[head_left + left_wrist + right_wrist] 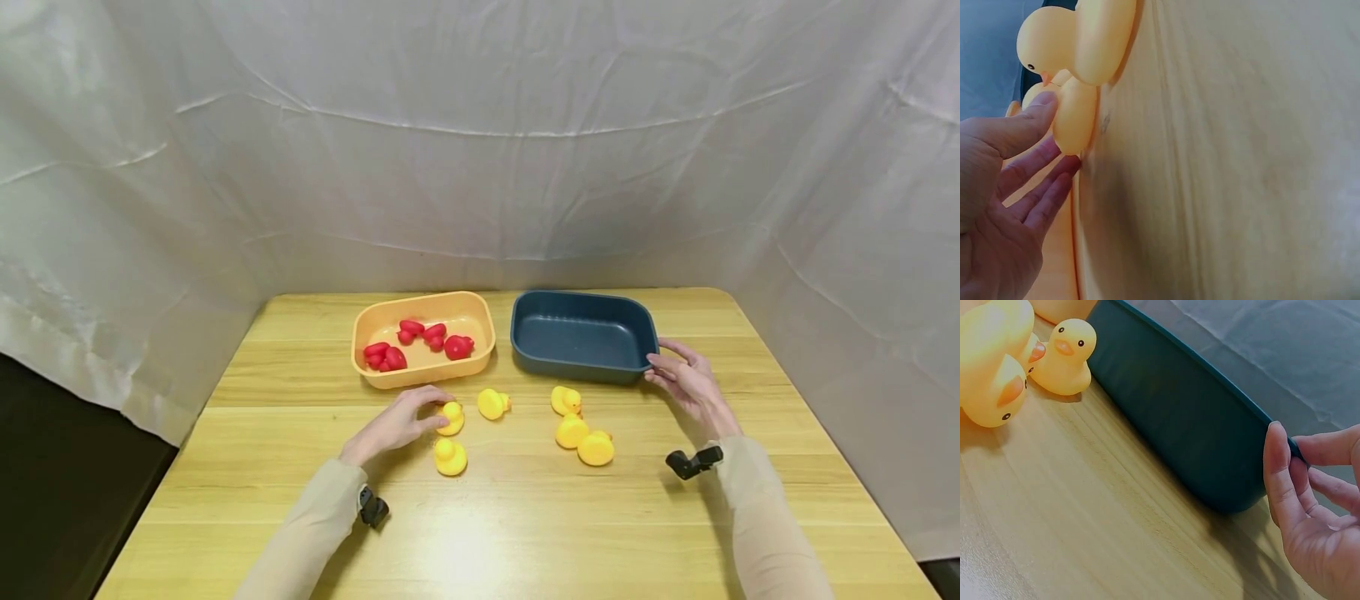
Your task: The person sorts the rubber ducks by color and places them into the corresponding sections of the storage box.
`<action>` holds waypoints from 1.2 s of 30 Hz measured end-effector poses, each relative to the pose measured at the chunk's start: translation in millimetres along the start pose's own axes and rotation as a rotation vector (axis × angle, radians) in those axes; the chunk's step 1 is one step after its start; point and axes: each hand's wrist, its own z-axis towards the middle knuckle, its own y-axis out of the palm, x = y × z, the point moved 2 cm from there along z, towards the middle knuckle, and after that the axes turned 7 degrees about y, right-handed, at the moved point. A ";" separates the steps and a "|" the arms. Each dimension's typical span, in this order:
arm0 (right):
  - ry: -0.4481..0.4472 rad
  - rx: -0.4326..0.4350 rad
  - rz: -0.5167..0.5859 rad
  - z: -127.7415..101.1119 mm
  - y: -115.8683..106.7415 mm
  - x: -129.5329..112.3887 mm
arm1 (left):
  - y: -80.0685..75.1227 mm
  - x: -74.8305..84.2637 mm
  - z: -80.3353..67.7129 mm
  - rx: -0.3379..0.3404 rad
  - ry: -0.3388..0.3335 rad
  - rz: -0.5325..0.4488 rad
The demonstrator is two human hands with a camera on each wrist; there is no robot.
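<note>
Smooth orange tub (412, 377) stood beyond left hand (399, 423), which straddled a rounded duck (452, 425), grip unclear; right hand (692, 383) pinched blue tub (573, 369).

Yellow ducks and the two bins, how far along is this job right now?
Apparently done: the red toys lie in the orange bin. In hand: the left hand is at one yellow duck, grip unclear; the right hand pinches the rim of the blue bin. Likely left: all six yellow ducks are on the table, none in the blue bin.

Between left ducks (451, 463) and right ducks (596, 451), a free lane reaches the blue bin (577, 369).
</note>
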 end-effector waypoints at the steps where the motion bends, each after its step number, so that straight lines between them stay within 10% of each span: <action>1: -0.001 -0.001 0.000 0.0 0.1 -0.1 | 0.3 -0.5 -0.1 0.005 0.007 -0.006; 15: 0.002 0.010 0.004 0.8 -0.4 0.1 | -1.2 4.1 1.1 0.050 -0.104 -0.107; 36: -0.005 0.003 0.004 1.0 -0.8 0.7 | -21.3 27.0 11.9 0.355 -0.090 -0.231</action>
